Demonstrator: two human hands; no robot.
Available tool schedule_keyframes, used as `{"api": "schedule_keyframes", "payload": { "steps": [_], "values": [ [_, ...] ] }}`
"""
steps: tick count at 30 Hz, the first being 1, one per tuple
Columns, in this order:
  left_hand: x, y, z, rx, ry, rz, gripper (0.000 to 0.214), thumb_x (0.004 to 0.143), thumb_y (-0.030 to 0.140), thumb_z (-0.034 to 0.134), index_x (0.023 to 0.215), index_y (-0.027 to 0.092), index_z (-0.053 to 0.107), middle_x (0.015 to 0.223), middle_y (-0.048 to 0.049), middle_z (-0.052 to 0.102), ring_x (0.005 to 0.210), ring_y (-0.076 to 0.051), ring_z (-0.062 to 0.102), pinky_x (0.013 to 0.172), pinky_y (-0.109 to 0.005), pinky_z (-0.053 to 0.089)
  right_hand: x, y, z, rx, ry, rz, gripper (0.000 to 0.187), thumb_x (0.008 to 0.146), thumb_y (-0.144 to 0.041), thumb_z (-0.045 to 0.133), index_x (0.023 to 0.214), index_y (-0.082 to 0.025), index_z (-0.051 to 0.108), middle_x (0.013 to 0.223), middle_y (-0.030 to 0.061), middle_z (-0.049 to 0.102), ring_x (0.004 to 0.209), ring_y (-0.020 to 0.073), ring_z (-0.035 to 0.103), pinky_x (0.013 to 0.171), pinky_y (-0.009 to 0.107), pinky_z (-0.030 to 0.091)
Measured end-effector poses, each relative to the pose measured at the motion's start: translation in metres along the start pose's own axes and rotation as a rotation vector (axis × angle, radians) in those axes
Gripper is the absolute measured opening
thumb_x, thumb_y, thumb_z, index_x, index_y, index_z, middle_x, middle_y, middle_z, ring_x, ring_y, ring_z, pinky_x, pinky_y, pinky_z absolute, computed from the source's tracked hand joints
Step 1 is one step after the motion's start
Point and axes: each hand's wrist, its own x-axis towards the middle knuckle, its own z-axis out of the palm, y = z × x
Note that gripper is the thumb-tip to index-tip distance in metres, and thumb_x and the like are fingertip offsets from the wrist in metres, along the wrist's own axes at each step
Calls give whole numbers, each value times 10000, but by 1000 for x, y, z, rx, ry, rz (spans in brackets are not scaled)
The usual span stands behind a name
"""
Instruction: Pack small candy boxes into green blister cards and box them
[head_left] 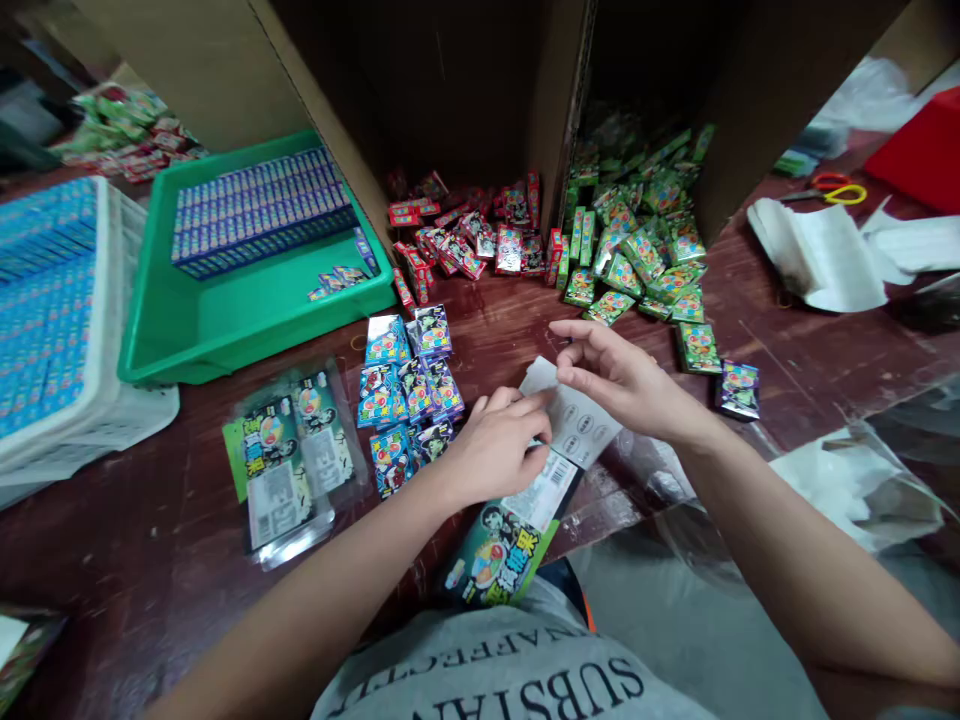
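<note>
My left hand (501, 445) lies with bent fingers on a white sticker sheet (589, 425) printed with small oval labels, its index finger reaching across the sheet. Its thumb rests by the top of a green and black candy pouch (499, 550), which slants over the table's front edge. Above the sheet hovers my right hand (615, 375), thumb and fingers apart; no sticker can be made out on its fingertips. Beside my left hand stand blue and purple candy boxes (412, 390) in short rows. Two more pouches (292, 455) lie flat on the left.
A green tray (247, 320) holds rows of purple boxes, next to a white basket (112, 300) of blue boxes. Red boxes (469, 240) and green boxes (645, 240) spill from cardboard cartons. Yellow-handled scissors (844, 194), paper (817, 255) and plastic bags (855, 480) lie right.
</note>
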Motion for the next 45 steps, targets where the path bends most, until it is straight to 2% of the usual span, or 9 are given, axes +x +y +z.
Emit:
{"api": "schedule_keyframes", "payload": {
  "steps": [8, 13, 17, 24, 30, 34, 36, 39, 45],
  "values": [
    [-31, 6, -19, -307, 29, -147, 129, 918, 206, 567, 1027, 213, 634, 947, -18, 664, 841, -180, 570, 764, -331, 453, -36, -31, -1, 340, -183, 348, 592, 908, -339, 723, 1411, -198, 445, 868, -13, 609, 736, 126, 544, 655, 267, 451],
    [-40, 13, -25, -484, -10, -238, 126, 922, 251, 590, 1028, 205, 641, 814, 23, 602, 674, -124, 505, 612, -267, 387, -42, -28, 23, 403, -330, 390, 622, 866, -249, 732, 1396, -189, 411, 869, -29, 614, 748, 117, 568, 698, 269, 473],
    [-43, 13, -21, -544, 17, -270, 120, 922, 250, 588, 1021, 197, 630, 775, 37, 576, 657, -115, 494, 604, -260, 385, -49, -19, 41, 199, -222, 286, 750, 874, -229, 713, 1504, -211, 306, 909, -12, 611, 783, 143, 575, 713, 292, 487],
    [-56, 8, -31, -525, 16, -245, 148, 913, 316, 616, 994, 193, 634, 839, 6, 641, 705, -133, 542, 623, -269, 409, -76, -19, 69, -431, 53, -150, 804, 978, -185, 610, 1613, -373, 152, 1016, 13, 698, 965, 230, 585, 928, 443, 445],
    [-61, 6, -61, -297, -73, -229, 320, 754, 436, 812, 881, 193, 647, 763, 19, 647, 674, -142, 564, 596, -248, 406, -67, -27, 89, -348, -40, -138, 830, 998, -241, 599, 1633, -336, 73, 1141, 33, 722, 1080, 255, 606, 1014, 496, 412],
    [-102, -15, -100, -400, -101, -312, 489, 803, 334, 752, 1273, 261, 641, 937, -13, 718, 752, -165, 655, 606, -232, 485, -73, -38, 76, -113, 176, -113, 571, 947, -267, 687, 1465, -341, 459, 1223, 46, 613, 1104, 217, 580, 1004, 396, 446],
    [-135, -28, -114, -507, 48, -438, 611, 831, 355, 727, 1415, 273, 567, 991, -37, 730, 776, -182, 678, 615, -243, 527, -83, -40, 70, 44, 317, -22, 282, 937, -257, 701, 1206, -311, 641, 1173, 30, 584, 1064, 189, 567, 961, 329, 451],
    [-180, -39, -114, -620, 405, -551, 606, 851, 368, 735, 1421, 253, 564, 1046, -60, 725, 810, -180, 663, 658, -243, 554, -95, -41, 75, 306, 290, 168, 44, 931, -283, 714, 955, -266, 682, 1107, 10, 582, 1017, 158, 553, 912, 270, 436],
    [-230, -30, -52, -872, 790, -687, 412, 847, 331, 782, 1211, 299, 592, 1057, -18, 667, 862, -159, 633, 713, -222, 567, -79, -49, 124, 634, 226, 426, 181, 933, -410, 692, 904, -239, 639, 1188, 29, 599, 999, 171, 570, 870, 309, 487]
  ]
}}
